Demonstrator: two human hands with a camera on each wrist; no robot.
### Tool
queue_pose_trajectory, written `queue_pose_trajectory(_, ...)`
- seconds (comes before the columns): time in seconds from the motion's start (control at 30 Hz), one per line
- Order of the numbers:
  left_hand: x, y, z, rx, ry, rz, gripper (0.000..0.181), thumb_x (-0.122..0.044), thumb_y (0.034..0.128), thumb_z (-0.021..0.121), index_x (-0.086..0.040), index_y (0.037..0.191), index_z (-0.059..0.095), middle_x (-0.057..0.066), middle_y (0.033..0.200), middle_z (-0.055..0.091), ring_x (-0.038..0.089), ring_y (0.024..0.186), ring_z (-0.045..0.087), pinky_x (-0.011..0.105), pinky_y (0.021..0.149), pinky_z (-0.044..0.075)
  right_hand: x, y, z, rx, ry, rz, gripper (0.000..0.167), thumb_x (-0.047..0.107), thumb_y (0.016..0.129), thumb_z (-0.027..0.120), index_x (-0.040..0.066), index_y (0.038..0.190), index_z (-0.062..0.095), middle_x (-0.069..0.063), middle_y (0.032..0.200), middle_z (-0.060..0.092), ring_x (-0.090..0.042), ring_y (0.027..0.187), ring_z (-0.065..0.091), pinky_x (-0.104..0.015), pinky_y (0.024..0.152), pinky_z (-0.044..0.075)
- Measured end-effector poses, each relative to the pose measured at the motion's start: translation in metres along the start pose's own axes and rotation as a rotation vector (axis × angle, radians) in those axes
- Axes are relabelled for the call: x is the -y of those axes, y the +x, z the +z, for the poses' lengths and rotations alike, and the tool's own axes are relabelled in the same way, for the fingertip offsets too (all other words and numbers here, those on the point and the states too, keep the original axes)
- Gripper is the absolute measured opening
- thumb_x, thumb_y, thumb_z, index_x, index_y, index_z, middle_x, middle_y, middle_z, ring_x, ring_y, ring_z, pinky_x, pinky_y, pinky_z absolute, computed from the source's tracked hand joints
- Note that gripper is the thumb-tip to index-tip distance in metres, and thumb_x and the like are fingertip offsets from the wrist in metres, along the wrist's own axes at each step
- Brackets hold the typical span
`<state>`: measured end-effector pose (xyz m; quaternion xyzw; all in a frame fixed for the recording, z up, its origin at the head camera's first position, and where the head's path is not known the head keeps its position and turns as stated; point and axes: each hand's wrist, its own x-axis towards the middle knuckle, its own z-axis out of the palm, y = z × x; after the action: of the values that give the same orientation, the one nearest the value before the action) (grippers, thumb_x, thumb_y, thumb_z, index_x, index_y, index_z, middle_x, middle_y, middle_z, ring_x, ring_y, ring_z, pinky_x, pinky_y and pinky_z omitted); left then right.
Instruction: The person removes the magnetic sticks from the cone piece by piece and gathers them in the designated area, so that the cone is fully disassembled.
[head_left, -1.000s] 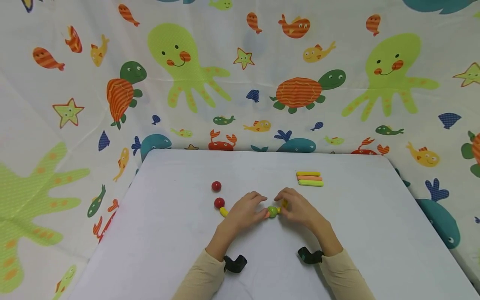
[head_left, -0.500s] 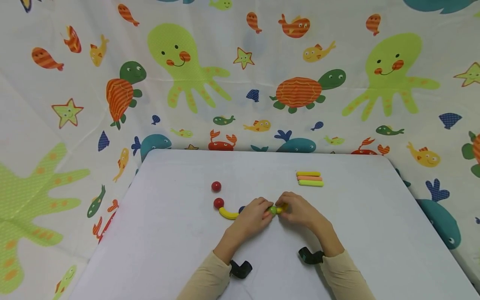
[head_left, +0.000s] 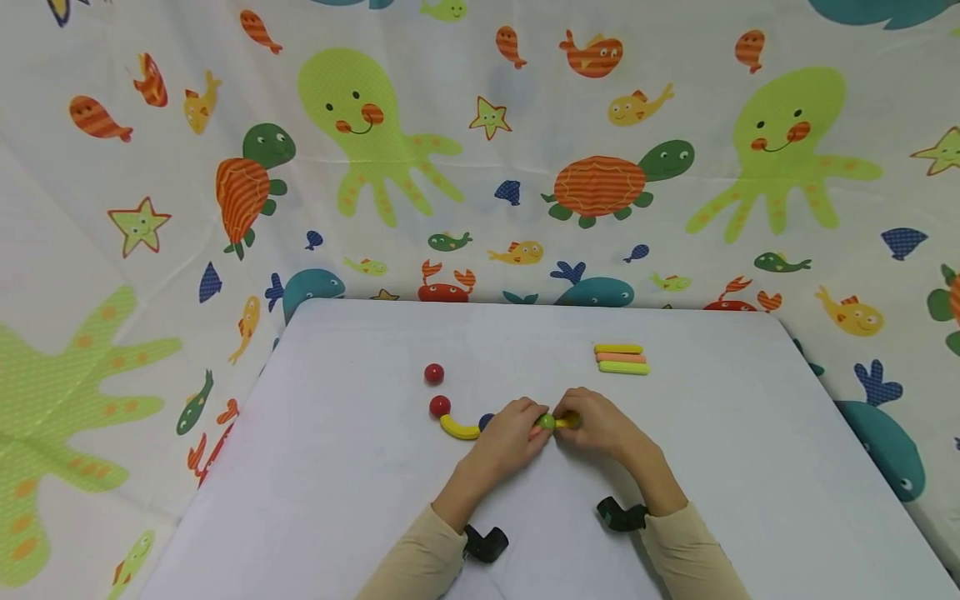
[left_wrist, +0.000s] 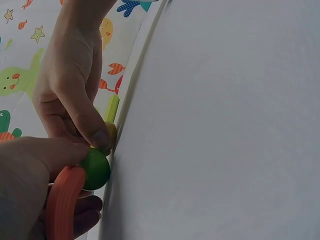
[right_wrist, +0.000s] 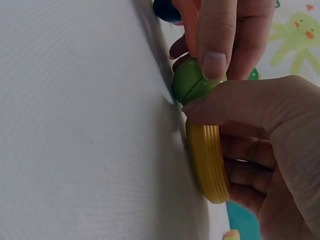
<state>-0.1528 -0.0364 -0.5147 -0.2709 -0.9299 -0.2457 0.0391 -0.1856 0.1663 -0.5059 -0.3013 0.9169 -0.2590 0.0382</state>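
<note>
In the right wrist view, the thumb of my left hand (head_left: 510, 437) presses on a green ball (right_wrist: 188, 80), its fingers curled behind. My right hand (head_left: 600, 429) pinches one end of a curved yellow ridged stick (right_wrist: 207, 160) that meets this ball. A curved orange stick (left_wrist: 62, 205) runs from the ball's other side, under my left hand. Farther left, a dark blue ball (head_left: 486, 421) is partly hidden by that hand. From it a curved yellow stick (head_left: 459, 429) reaches a red ball (head_left: 439, 407).
A second red ball (head_left: 434, 374) lies alone behind the first. At the back right, straight yellow (head_left: 618, 349), orange (head_left: 622, 358) and light green (head_left: 624, 367) sticks lie side by side. The white table (head_left: 337, 500) ends at a sea-animal cloth (head_left: 517, 150).
My left hand has moved right and down and closed onto the green ball, uncovering the yellow stick and part of the blue ball. The right hand's fingers have drawn in toward the ball.
</note>
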Motion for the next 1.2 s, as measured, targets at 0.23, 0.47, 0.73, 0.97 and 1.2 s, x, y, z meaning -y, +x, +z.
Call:
queue_pose_trajectory(0.23, -0.001, 0.000, 0.000, -0.007, -0.002, -0.007, 0.034, -0.027, 0.0962, 0.067, -0.008, 0.124, 0.067, 0.005, 0.115, 0.068, 0.016, 0.103, 0.064, 0.025, 0.092, 0.056, -0.001, 0.000, 0.002, 0.005, 0.010, 0.022, 0.014, 0.013, 0.081, 0.080, 0.014, 0.093, 0.073, 0.007, 0.092, 0.069, -0.009, 0.088, 0.055, -0.031, 0.084, 0.052)
queue_pose_trajectory(0.47, -0.001, 0.000, -0.001, 0.007, -0.014, -0.014, 0.034, -0.028, 0.0968, 0.066, -0.008, 0.124, 0.066, 0.004, 0.116, 0.068, 0.015, 0.103, 0.063, 0.025, 0.093, 0.055, 0.000, 0.000, 0.000, 0.011, 0.032, 0.025, 0.013, 0.011, 0.083, 0.077, 0.013, 0.095, 0.072, 0.006, 0.092, 0.068, -0.009, 0.084, 0.054, -0.030, 0.081, 0.050)
queue_pose_trajectory(0.73, -0.001, -0.001, -0.002, 0.002, -0.029, -0.013, 0.033, -0.027, 0.0968, 0.067, -0.007, 0.124, 0.067, 0.005, 0.116, 0.068, 0.015, 0.103, 0.063, 0.025, 0.092, 0.055, -0.003, 0.000, 0.001, 0.009, 0.015, 0.076, 0.012, 0.014, 0.085, 0.078, 0.013, 0.096, 0.073, 0.006, 0.093, 0.067, -0.009, 0.087, 0.055, -0.032, 0.084, 0.053)
queue_pose_trajectory(0.97, -0.001, 0.000, -0.002, 0.013, -0.041, -0.021, 0.034, -0.028, 0.0969, 0.066, -0.007, 0.124, 0.067, 0.004, 0.115, 0.068, 0.014, 0.102, 0.063, 0.024, 0.091, 0.055, -0.005, -0.002, -0.002, 0.009, 0.011, 0.086, 0.014, 0.015, 0.085, 0.078, 0.013, 0.098, 0.073, 0.007, 0.093, 0.066, -0.009, 0.088, 0.055, -0.032, 0.084, 0.052)
queue_pose_trajectory(1.2, -0.001, -0.001, -0.004, 0.039, -0.056, -0.045, 0.035, -0.030, 0.0983, 0.064, -0.010, 0.127, 0.066, 0.003, 0.118, 0.067, 0.013, 0.105, 0.063, 0.025, 0.095, 0.055, -0.007, -0.006, -0.008, 0.038, 0.005, 0.099, 0.018, 0.014, 0.083, 0.079, 0.014, 0.101, 0.073, 0.007, 0.095, 0.064, -0.010, 0.090, 0.052, -0.033, 0.086, 0.051)
